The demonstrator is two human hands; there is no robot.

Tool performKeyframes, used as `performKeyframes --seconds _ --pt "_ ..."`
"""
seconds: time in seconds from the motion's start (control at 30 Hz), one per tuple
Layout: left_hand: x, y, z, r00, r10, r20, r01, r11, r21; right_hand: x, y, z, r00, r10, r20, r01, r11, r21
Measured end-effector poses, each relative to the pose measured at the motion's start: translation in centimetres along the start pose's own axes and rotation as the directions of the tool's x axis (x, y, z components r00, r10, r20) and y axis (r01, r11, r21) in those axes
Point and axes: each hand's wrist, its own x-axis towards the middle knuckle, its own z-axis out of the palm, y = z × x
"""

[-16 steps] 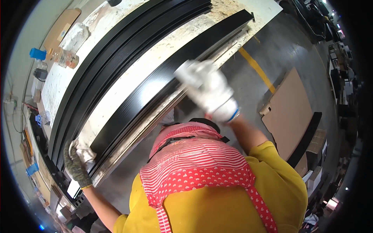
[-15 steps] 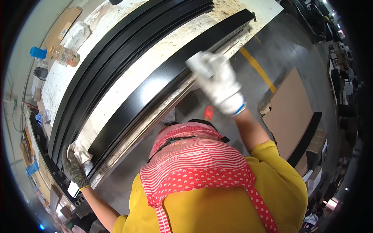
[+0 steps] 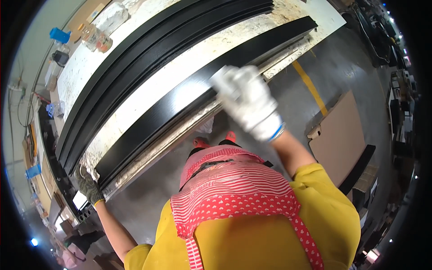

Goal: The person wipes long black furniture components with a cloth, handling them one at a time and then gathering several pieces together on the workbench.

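Note:
A long black strip [image 3: 200,83], glossy on top, lies along the near edge of a stained white table. Over its near edge is my right hand [image 3: 249,101] in a white glove, slightly blurred by motion. Its fingers are closed on a whitish-grey pad [image 3: 226,84]; whether the pad touches the strip I cannot tell. At the strip's left end is my left hand [image 3: 90,188] in a dark mottled glove. The fingers there are curled against a crumpled white rag [image 3: 91,170], partly hidden.
Several black strips [image 3: 135,58] lie side by side farther back on the table [image 3: 74,85]. Bottles [image 3: 95,38] stand at its far left. To my right, a flat cardboard sheet [image 3: 339,130] lies by a yellow floor line [image 3: 309,85].
My right hand has moved left along the strip with the pad. My left hand stays by the rag at the left end. The whole view has shifted a little.

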Motion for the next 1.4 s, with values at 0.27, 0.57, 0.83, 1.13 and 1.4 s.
performKeyframes --seconds 0.27,0.57,0.83,1.13,1.4 --pt "-0.7 0.4 0.1 0.998 -0.055 0.018 0.057 0.985 -0.163 -0.2 -7.6 2.8 0.996 -0.05 0.074 0.06 0.989 -0.138" --pt "1.5 -12.2 -7.3 0.969 0.087 0.23 -0.053 0.987 -0.15 -1.4 -11.8 4.3 0.933 0.221 -0.285 -0.223 0.975 0.027" --pt "0.8 -20.2 -12.3 0.845 0.122 0.52 -0.262 0.944 0.203 0.7 -30.1 10.0 0.993 0.111 -0.037 -0.095 0.95 0.298" --pt "0.4 -19.6 -11.6 0.873 0.14 0.467 -0.272 0.934 0.229 0.5 -30.1 11.8 0.994 0.068 -0.08 -0.061 0.994 0.093" --pt "0.4 -25.5 -14.8 0.898 0.063 0.436 -0.189 0.949 0.252 2.5 -34.2 11.9 0.929 -0.336 -0.158 0.314 0.938 -0.148"
